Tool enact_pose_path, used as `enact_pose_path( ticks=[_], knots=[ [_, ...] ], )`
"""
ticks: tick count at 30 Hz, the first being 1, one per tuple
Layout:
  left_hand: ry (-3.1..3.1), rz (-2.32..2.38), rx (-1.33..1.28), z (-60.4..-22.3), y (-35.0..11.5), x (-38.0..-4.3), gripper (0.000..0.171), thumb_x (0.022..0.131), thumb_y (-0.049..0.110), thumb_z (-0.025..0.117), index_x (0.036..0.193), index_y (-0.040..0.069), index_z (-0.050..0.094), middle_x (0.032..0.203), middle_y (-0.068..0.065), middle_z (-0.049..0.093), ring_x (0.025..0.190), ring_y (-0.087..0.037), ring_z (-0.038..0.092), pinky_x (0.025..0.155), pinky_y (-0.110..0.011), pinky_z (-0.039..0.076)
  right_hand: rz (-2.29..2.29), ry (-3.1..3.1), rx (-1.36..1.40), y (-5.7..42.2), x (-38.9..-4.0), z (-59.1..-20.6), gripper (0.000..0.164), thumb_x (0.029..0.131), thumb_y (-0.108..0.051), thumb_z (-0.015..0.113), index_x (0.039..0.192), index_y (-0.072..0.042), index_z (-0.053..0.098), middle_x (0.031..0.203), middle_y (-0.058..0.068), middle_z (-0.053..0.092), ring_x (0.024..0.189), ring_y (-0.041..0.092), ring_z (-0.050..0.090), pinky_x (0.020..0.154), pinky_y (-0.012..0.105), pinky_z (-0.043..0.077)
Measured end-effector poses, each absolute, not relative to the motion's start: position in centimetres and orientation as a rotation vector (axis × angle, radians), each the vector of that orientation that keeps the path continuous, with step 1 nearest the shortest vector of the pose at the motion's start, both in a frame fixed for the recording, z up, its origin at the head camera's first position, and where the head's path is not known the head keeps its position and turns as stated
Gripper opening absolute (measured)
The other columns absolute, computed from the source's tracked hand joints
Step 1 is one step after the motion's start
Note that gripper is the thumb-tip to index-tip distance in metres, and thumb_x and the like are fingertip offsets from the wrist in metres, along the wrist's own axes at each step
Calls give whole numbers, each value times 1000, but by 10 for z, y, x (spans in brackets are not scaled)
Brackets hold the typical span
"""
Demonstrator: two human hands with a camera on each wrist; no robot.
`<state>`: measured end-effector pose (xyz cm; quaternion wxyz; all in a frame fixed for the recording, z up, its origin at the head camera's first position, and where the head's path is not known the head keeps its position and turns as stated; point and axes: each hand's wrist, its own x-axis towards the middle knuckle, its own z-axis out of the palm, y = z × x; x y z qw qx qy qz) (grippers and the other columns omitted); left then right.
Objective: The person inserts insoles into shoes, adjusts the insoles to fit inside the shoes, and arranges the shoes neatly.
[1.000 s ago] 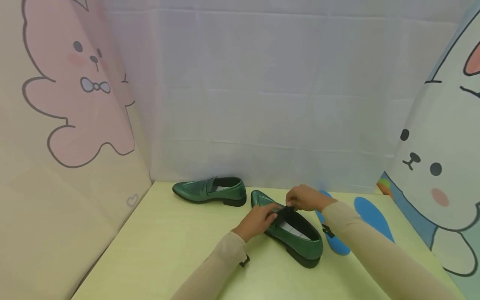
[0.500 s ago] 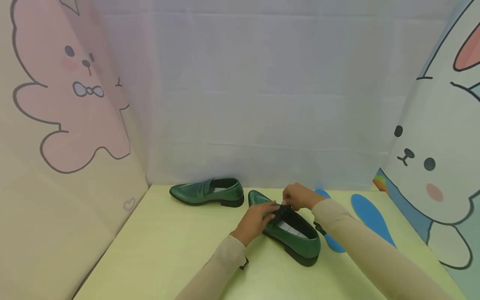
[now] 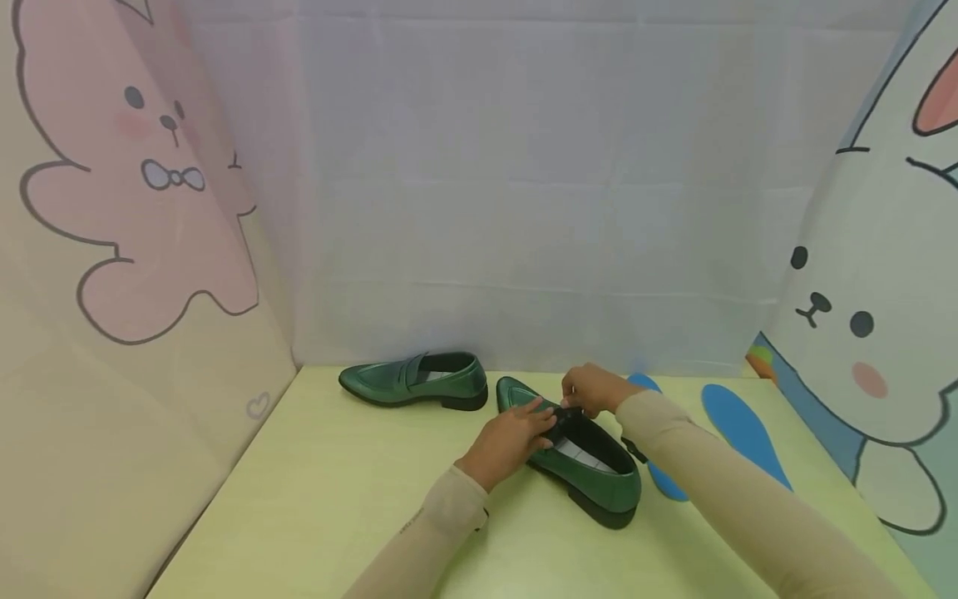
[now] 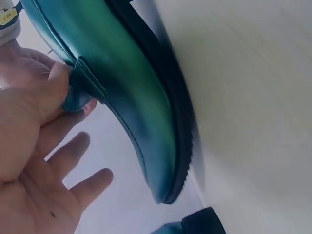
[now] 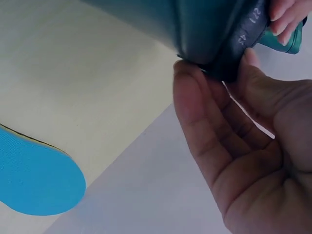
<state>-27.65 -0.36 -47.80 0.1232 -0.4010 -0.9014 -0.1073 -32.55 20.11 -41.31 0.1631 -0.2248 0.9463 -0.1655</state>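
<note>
A green loafer (image 3: 602, 489) with a black sole stands on the table, its toe pointing away to the left. From its left side my left hand (image 3: 511, 443) pinches the raised tongue near the strap (image 4: 90, 80), thumb in front, the other fingers spread. My right hand (image 3: 595, 389) pinches the tongue's far edge between thumb and fingers. The tongue's dark lining (image 5: 243, 36), with pale printed digits, faces up in the right wrist view. Inside the shoe a white lining (image 3: 580, 456) shows.
The matching green loafer (image 3: 415, 380) stands at the back left, near the white curtain (image 3: 464, 208). Two blue insoles lie on the right: one insole (image 3: 748, 433) in the open, the other insole (image 3: 668, 482) partly under the right forearm. Cartoon-printed sheets (image 3: 861, 399) flank the pale yellow table (image 3: 314, 499).
The left hand's fingers have shifted slightly over the tongue, and the right hand has moved a little left in view. Both hands stay on the same loafer.
</note>
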Motion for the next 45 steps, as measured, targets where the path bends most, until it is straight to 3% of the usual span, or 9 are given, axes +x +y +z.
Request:
enact_pose_path(
  ticks=[3,10,20,28,34,37,41,45],
  knots=[
    [-2678,-355,-1201,-478,-7,-277,56,88,49,54,136,21,48,140,4,43,129,-12,35,98,-28,37,-482,2705,-639,203,-329,-415,8,89,-16,62,91,-9,64,77,2,60,59,18,59,55,29,50],
    [-2716,-502,-1259,-489,-11,-283,69,79,53,59,139,21,44,140,0,43,118,-12,47,92,-21,40,-527,2689,-658,208,-330,-422,11,90,-20,61,84,-11,62,69,2,59,55,17,58,54,28,49],
    [-2718,-688,-1242,-492,-11,-284,67,77,51,62,136,22,47,134,6,49,110,-6,51,83,-15,42,-613,2674,-631,213,-332,-429,15,90,-21,61,79,-11,62,69,3,58,55,19,58,54,34,51],
    [-2715,-678,-1250,-490,-11,-286,67,77,52,62,134,20,50,133,6,49,112,-6,50,85,-16,41,-648,2658,-588,215,-333,-431,15,92,-24,59,83,-12,63,69,3,59,54,19,58,53,31,51],
    [-2730,-697,-1244,-487,-10,-286,67,76,51,64,134,21,50,134,8,49,92,0,56,69,-11,40,-711,2663,-621,227,-327,-425,21,97,-25,51,90,-9,63,72,7,59,57,20,60,54,33,51],
    [-2731,-727,-1235,-485,-11,-286,67,75,49,65,134,20,51,133,7,49,95,-1,56,70,-12,41,-702,2737,-609,239,-323,-416,24,98,-28,48,94,-8,62,75,9,59,61,20,60,57,32,50],
    [-2732,-748,-1229,-485,-10,-287,67,75,48,66,133,20,51,134,7,49,111,-4,50,79,-13,41,-656,2850,-560,260,-316,-401,30,98,-34,47,98,-7,61,79,5,59,65,17,59,59,33,48],
    [-2756,-773,-1209,-487,-9,-285,66,74,45,68,133,21,51,134,8,48,111,-5,50,76,-13,41,-548,2974,-512,285,-309,-395,35,96,-37,49,100,-4,62,80,2,60,66,16,57,62,38,48]
  ],
)
